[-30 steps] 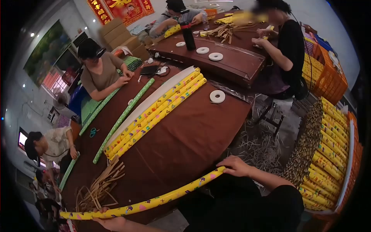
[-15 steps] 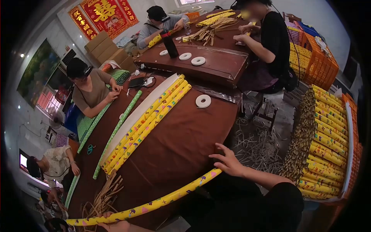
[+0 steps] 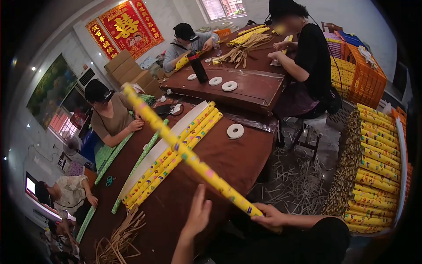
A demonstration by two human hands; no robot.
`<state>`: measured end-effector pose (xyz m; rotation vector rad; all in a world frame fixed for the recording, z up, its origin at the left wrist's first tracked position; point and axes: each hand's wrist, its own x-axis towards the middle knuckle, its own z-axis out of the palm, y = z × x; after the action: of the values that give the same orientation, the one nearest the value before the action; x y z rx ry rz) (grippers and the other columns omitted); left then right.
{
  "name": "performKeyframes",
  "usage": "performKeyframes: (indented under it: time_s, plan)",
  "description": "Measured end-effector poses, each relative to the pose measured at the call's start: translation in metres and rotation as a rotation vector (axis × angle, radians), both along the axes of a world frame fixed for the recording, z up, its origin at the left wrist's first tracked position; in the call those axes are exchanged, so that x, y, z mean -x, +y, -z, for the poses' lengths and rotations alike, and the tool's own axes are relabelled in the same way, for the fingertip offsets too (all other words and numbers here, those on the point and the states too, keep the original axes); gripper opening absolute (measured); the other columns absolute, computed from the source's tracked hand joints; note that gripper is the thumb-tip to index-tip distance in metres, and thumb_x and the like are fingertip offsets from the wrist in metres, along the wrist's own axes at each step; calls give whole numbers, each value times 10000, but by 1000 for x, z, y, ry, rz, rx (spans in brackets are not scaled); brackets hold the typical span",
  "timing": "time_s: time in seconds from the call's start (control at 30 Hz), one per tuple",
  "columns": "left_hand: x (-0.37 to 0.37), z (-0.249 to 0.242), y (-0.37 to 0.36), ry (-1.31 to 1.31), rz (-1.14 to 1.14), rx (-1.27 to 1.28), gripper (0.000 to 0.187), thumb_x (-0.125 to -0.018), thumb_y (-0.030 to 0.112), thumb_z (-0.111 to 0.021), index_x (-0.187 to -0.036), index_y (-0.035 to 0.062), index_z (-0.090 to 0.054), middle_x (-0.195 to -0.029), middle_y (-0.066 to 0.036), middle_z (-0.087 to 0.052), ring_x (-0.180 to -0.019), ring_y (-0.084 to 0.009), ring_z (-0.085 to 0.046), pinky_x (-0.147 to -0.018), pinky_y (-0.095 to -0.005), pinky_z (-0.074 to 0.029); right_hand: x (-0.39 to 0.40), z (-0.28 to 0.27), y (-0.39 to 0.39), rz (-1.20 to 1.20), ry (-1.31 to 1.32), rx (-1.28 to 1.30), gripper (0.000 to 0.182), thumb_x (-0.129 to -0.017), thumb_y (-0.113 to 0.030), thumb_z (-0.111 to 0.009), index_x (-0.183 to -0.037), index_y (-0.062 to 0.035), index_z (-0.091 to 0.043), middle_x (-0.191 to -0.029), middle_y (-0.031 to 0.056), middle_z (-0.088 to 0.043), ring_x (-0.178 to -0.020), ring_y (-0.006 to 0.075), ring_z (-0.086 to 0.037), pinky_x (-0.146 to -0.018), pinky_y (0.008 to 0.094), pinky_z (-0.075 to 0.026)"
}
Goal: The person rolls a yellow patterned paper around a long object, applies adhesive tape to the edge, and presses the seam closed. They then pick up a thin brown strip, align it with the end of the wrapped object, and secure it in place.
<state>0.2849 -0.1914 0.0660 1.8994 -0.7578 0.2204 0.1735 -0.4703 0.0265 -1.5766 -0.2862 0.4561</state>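
A long yellow roll of patterned wrapping paper (image 3: 206, 174) slants up across the table in the head view, its far end raised and blurred. My right hand (image 3: 269, 216) is wrapped round its lower end, near the table's front edge. My left hand (image 3: 198, 212) is below the roll's middle, apart from it, fingers stretched out and holding nothing. Behind the raised roll, more yellow rolls (image 3: 151, 180) lie side by side next to a white sheet (image 3: 165, 149) and a green patterned roll (image 3: 118, 204).
Brown paper strips (image 3: 121, 235) lie at the table's near left. A white tape roll (image 3: 235, 130) rests on the brown tabletop (image 3: 246, 152). Stacked yellow rolls (image 3: 373, 176) fill a crate at right. Loose strips (image 3: 288, 182) litter the floor. Several co-workers sit around the tables.
The yellow roll has swung from lying low along the table edge to slanting upward. My left hand has let go of its left end; my right hand has closed round the other end.
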Motion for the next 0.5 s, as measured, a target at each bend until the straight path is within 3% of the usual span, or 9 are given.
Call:
performKeyframes:
  time_s: [0.03, 0.07, 0.1, 0.17, 0.2, 0.3, 0.4, 0.47, 0.5]
  plan:
    - [27, -26, -25, 181, 43, -297, 609, -997, 257, -512, -1511, 33, -278, -1551, -218, -274, -1453, -371, -228, -1177, -430, -192, -11, 18, 4, 105, 13, -246, 407, -984, -277, -591, -1313, -72, -469, -798, 11, -570, -675, 77, -567, -589, 232, -459]
    - [31, -20, -40, 129, -8, -460, 605, -971, 289, -561, -1502, 104, -336, -1529, -212, -313, -1432, -392, -254, -1159, -479, -210, -24, 10, 5, 210, 71, -374, 368, -984, -267, -591, -1270, -67, -475, -768, 6, -548, -661, 81, -555, -573, 237, -469]
    - [30, -12, -44, 127, -6, -454, 605, -971, 289, -561, -1502, 104, -336, -1529, -212, -313, -1432, -392, -254, -1159, -479, -210, -44, 13, 6, 286, -45, -460, 318, -988, -257, -580, -1227, -73, -477, -745, 9, -538, -644, 85, -557, -552, 247, -477]
    - [21, 18, -47, -49, -108, -717, 591, -978, 325, -556, -1498, 127, -356, -1540, -192, -305, -1440, -381, -225, -1162, -500, -192, -82, -7, 2, 535, -55, -323, 224, -984, -242, -585, -1098, -71, -496, -702, 12, -531, -559, 96, -546, -505, 253, -461]
    - [16, 42, -46, 37, -196, -558, 548, -951, 339, -586, -1445, 145, -449, -1510, -181, -361, -1405, -382, -300, -1144, -511, -217, -108, -5, -5, 615, -103, -380, 220, -978, -263, -594, -1013, -64, -509, -681, 16, -533, -541, 101, -549, -487, 256, -460]
    - [12, 61, -43, -43, -256, -542, 509, -946, 340, -591, -1403, 133, -507, -1476, -179, -413, -1378, -373, -348, -1135, -516, -237, -184, -29, -33, 822, -9, -311, 326, -965, -341, -600, -900, -30, -533, -659, 45, -547, -578, 137, -573, -508, 288, -459]
    - [16, 56, -48, -113, -300, -567, 462, -947, 333, -590, -1358, 125, -552, -1445, -179, -452, -1353, -360, -389, -1125, -509, -268, -293, -8, -75, 931, -138, -194, 382, -949, -377, -603, -846, -14, -549, -699, 76, -583, -597, 181, -573, -570, 343, -461]
    - [15, 53, -48, -133, -307, -571, 459, -948, 331, -589, -1357, 127, -552, -1446, -177, -452, -1353, -357, -391, -1123, -506, -275, -339, -47, -83, 1059, -139, -137, 400, -925, -391, -624, -840, -4, -563, -724, 92, -591, -611, 185, -580, -579, 355, -467]
    - [15, 52, -49, -130, -308, -592, 454, -950, 333, -587, -1354, 128, -554, -1447, -175, -451, -1355, -353, -391, -1125, -503, -274, -387, -40, -107, 1032, -134, -22, 425, -901, -377, -644, -1021, 18, -545, -795, 123, -620, -619, 211, -595, -583, 359, -481]
